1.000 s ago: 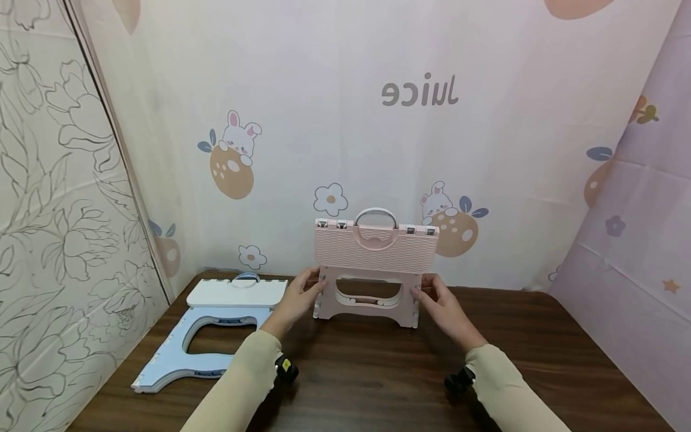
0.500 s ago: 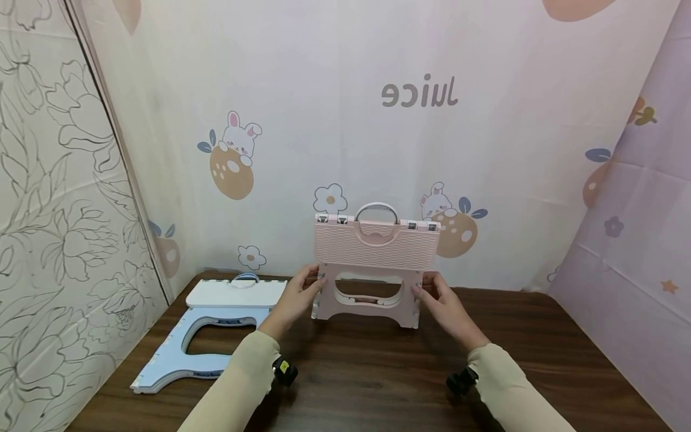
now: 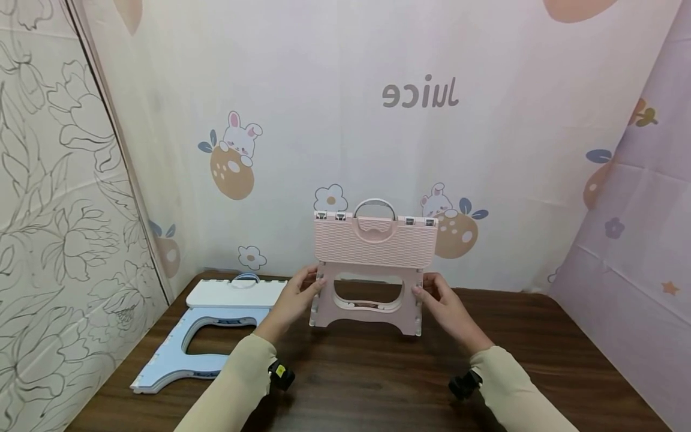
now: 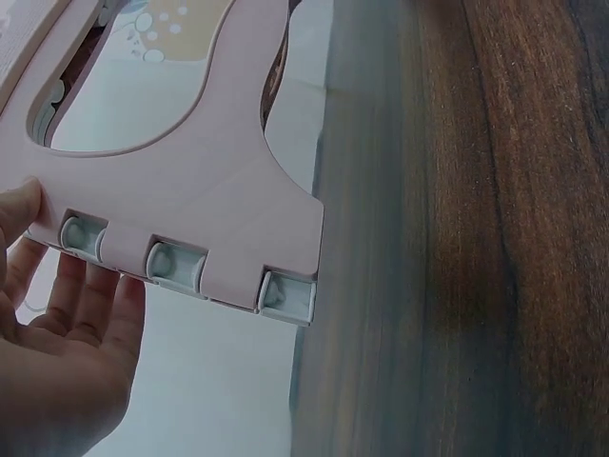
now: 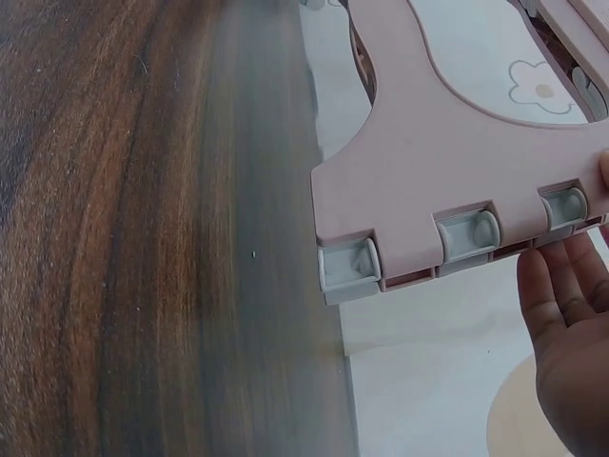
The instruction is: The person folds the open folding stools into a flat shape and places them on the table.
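A pink folding stool (image 3: 378, 246), folded flat, stands upright before me with its carrying loop at the top. My left hand (image 3: 291, 298) grips its left side edge, thumb on the front and fingers behind. On the opposite edge my right hand (image 3: 445, 306) holds it the same way. Close up in the left wrist view, grey hinge pieces (image 4: 178, 264) run along the stool's edge beside my fingers. In the right wrist view the pink leg panel (image 5: 447, 162) ends in a corner apart from the table, with my fingers behind the edge.
A blue and white folding stool (image 3: 205, 360), also folded flat, lies on the brown wooden table (image 3: 367, 384) at the left, close to my left forearm. A printed curtain (image 3: 335, 120) hangs behind the table's back edge. A black wrist camera (image 3: 465, 384) sits at each wrist.
Both hands still hold the pink stool. Its top has risen slightly, and its lower edge has shifted a little lower in the head view. The blue and white stool has stayed put.
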`<state>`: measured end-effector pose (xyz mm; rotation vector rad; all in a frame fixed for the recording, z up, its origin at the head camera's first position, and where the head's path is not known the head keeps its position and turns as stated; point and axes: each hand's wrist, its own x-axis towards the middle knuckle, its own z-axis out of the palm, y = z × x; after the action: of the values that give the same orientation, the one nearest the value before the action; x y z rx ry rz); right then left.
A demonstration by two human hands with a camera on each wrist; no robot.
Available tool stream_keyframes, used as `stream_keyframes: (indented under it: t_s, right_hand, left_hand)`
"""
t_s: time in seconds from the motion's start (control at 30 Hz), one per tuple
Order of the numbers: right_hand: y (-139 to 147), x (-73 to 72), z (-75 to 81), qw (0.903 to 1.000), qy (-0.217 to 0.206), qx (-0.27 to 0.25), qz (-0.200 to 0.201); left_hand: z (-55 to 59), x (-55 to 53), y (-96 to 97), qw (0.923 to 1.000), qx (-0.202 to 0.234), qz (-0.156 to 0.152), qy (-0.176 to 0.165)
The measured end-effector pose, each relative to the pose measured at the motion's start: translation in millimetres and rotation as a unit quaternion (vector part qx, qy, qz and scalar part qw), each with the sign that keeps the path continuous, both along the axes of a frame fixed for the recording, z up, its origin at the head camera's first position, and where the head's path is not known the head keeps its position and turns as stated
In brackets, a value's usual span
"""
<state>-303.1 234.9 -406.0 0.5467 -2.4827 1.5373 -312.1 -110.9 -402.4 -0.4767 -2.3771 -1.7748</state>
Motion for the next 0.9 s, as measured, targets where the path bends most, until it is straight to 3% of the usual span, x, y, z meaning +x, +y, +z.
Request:
stream_keyframes:
  t_s: [0.1,0.3,0.5,0.9]
  right_hand:
    - [0.8,0.8,1.7,1.0,-0.002,0.0,0.004]
    - [2.6,-0.9,0.5,1.0,0.002,0.006,0.005]
    - [3.3,-0.6,0.3,0.9999,-0.001,0.014,-0.002]
    - [4.2,4.9,0.6,0.9995,-0.007,0.027,-0.012]
  left_hand:
    - [4.5,4.1,1.6,1.0,0.005,0.004,-0.002]
    - [26.1,25.3,5.4,0.9999,0.001,0.005,-0.009]
    - [6.4,8.0,3.6,0.9996,0.003,0.02,-0.018]
    - [-0.3,10.6,-1.9,0.999,-0.004,0.016,-0.042]
